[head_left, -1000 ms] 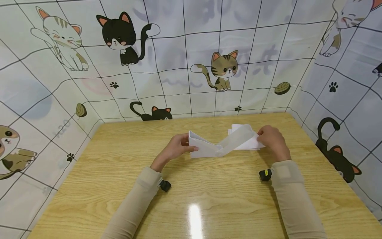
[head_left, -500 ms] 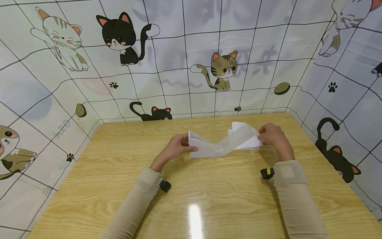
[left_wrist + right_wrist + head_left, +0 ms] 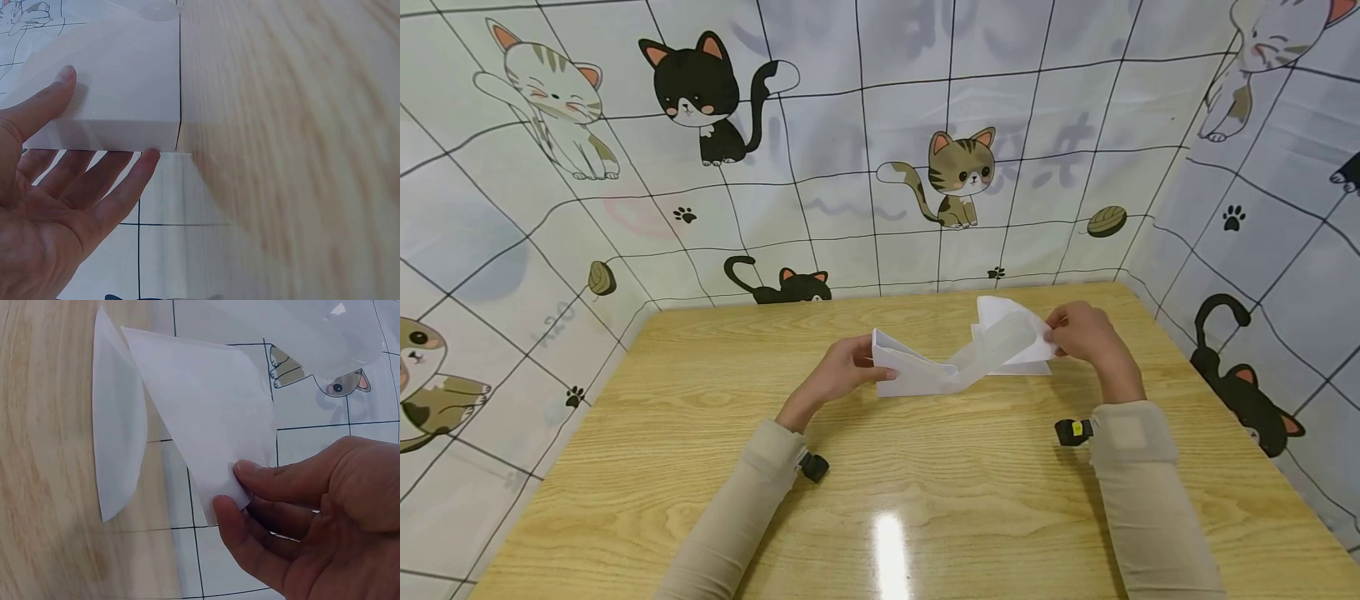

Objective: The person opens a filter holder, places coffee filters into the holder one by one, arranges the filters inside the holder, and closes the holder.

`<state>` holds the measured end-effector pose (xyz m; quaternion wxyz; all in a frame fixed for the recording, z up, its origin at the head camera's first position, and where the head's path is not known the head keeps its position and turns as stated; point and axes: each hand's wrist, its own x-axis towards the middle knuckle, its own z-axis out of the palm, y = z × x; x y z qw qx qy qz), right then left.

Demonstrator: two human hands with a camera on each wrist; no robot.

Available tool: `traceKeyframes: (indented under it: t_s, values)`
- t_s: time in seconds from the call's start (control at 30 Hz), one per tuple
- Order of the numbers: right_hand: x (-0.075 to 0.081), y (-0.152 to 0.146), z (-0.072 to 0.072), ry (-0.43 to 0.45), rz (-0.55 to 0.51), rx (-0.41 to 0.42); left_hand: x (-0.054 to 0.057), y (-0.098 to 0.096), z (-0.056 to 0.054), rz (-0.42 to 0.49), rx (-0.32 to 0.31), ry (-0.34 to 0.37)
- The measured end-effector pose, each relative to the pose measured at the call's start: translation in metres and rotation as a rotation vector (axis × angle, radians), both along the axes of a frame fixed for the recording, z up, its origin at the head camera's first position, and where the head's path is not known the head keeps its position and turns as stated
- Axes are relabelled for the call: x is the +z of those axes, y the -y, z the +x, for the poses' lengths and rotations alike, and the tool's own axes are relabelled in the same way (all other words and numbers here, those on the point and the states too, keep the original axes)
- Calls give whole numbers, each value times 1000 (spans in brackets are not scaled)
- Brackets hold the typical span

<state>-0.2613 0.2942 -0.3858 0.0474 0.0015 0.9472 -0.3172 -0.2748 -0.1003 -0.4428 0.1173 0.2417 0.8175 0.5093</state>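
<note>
A white folded paper box (image 3: 910,381), partly opened out, stands on the table. My left hand (image 3: 841,368) grips its left end, thumb on the front face and fingers along the narrow side (image 3: 112,134). A translucent strip (image 3: 996,348) rises from the box's middle toward the right. At the right end my right hand (image 3: 1086,335) pinches a white paper flap (image 3: 200,394) between thumb and fingers. Left of that flap in the right wrist view, a second white flap (image 3: 117,437) with a curved edge lies close over the wood.
The wooden table (image 3: 775,517) reaches up to a back wall (image 3: 850,167) covered in cat drawings and grid lines. Side walls with the same print flank it. A small black camera (image 3: 814,467) sits at the left wrist, another camera (image 3: 1072,432) at the right.
My right hand has moved slightly up and away, lifting the pinched flap, so its white upper part stands higher behind the strip. The left hand holds the box in the same place.
</note>
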Motion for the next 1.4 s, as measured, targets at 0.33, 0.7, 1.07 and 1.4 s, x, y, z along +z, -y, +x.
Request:
traceKeyframes:
  t_s: [0.33, 0.7, 1.07, 1.4]
  values:
    - [14, 4, 5, -64, -4, -24, -1, 1, -1, 10, -11, -1]
    - [29, 11, 13, -162, 7, -34, 0, 0, 0, 14, -10, 2]
    - [44, 22, 21, -262, 8, -73, 1, 0, 1, 12, 0, 3]
    - [51, 32, 26, -389, -13, -135, -1, 0, -1, 9, -5, 0]
